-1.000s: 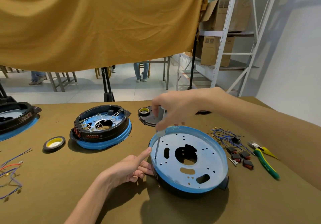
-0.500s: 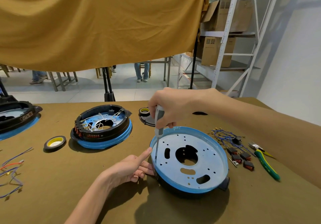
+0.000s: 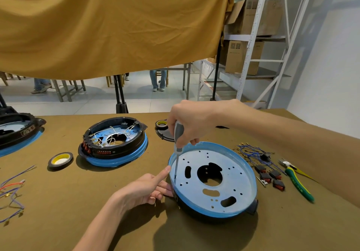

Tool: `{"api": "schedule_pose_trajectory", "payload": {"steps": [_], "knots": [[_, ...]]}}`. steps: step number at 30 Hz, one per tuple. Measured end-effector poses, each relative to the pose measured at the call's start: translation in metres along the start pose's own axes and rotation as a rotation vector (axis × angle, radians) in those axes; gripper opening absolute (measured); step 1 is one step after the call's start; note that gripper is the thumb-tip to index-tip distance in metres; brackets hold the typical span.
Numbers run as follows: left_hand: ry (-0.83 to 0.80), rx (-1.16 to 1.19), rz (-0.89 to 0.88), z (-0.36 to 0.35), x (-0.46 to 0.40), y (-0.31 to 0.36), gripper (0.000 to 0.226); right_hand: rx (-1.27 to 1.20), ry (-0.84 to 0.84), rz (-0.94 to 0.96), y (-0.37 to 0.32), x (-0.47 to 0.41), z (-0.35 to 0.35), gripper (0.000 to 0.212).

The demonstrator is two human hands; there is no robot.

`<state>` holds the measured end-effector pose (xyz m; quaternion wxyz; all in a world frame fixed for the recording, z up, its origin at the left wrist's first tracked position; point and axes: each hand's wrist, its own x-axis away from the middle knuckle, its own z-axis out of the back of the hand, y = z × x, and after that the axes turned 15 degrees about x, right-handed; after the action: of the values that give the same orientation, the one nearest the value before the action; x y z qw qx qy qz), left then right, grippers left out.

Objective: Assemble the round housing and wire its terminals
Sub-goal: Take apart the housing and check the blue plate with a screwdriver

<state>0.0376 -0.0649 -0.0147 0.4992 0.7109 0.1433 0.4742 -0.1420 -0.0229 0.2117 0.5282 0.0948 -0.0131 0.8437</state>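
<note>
Housing looks stiff, light and likely to slide; left hand steadies its near-left rim with straight fingers, right hand clenches screwdriver.

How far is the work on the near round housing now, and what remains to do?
Done: the metal plate sits in the near housing. In hand: the right hand drives a screwdriver at the plate's left edge; the left hand steadies the housing's side. Left: no wires are on this plate; the blue leads and switches lie loose beside it.
</note>
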Motion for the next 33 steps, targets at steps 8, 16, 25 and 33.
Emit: {"api": "schedule_pose_trajectory", "payload": {"steps": [8, 16, 25, 33], "knots": [[-0.009, 0.007, 0.005, 0.002, -0.004, -0.001, 0.121, 0.034, -0.028, -0.124, 0.001, 0.003, -0.004, 0.037], [-0.007, 0.031, -0.001, 0.0, -0.001, 0.0, 0.109, 0.038, -0.05, -0.042, 0.009, 0.007, 0.008, 0.018], [-0.031, 0.028, 0.024, 0.003, -0.005, 0.002, 0.105, 0.012, -0.061, -0.027, 0.01, 0.007, 0.007, 0.021], [-0.028, 0.03, 0.037, 0.001, -0.005, 0.004, 0.1, 0.027, -0.059, -0.031, 0.002, 0.005, 0.005, 0.021]]}}
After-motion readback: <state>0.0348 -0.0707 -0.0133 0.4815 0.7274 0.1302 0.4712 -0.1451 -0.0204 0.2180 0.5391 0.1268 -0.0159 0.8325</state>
